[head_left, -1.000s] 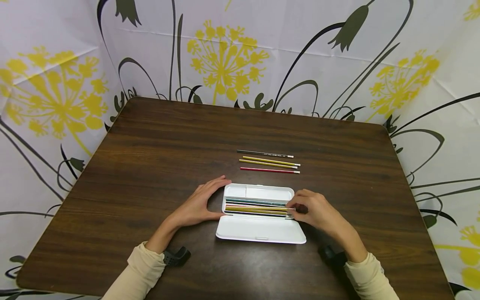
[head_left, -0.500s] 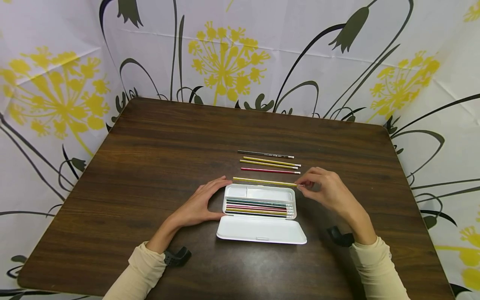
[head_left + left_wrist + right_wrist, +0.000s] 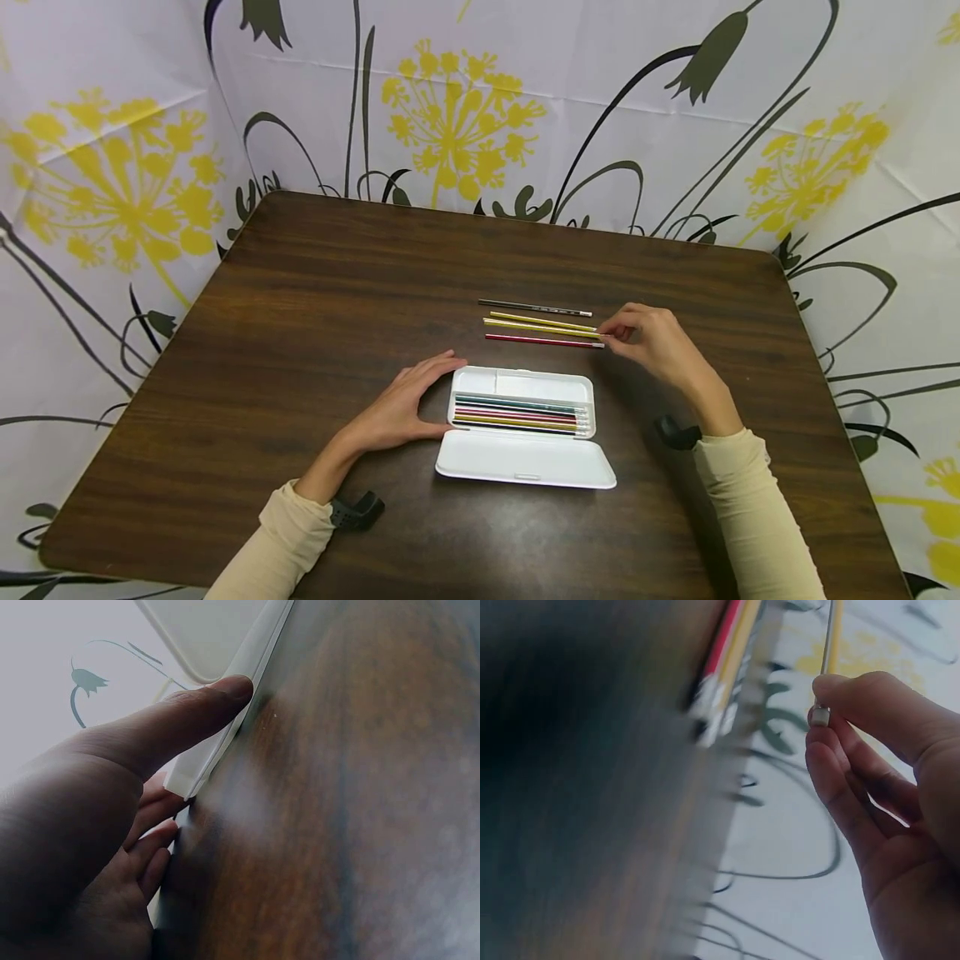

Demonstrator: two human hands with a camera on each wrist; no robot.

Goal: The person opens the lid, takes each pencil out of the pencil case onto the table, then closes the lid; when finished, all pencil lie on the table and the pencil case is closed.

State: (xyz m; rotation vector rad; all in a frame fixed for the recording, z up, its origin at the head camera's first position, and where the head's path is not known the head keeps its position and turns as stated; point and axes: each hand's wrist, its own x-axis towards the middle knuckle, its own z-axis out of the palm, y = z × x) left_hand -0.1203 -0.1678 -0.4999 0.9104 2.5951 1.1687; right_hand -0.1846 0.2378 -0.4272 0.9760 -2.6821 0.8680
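A white pencil case (image 3: 545, 386) lies unfolded on the table, its lid (image 3: 525, 460) toward the person. Several pencils (image 3: 517, 415) lie side by side in its long compartment. My left hand (image 3: 401, 406) holds the case's left end, thumb at the front corner and fingers at the back one; the left wrist view shows the thumb (image 3: 202, 705) against its edge. Beyond the case, my right hand (image 3: 660, 346) pinches a yellow pencil (image 3: 832, 637) near its eraser end. In the head view this pencil overlaps the row on the table, between another yellow pencil (image 3: 525, 318) and a red pencil (image 3: 525, 338).
A black pencil (image 3: 525, 305) is the farthest of the row. The brown wood-grain table (image 3: 360, 275) extends around the case on all sides. Patterned white cloth (image 3: 585, 50) hangs behind the table and at its sides.
My right hand has lifted the yellow pencil out of the case and carried it away from the person to the row of pencils. The left hand stays at the case.
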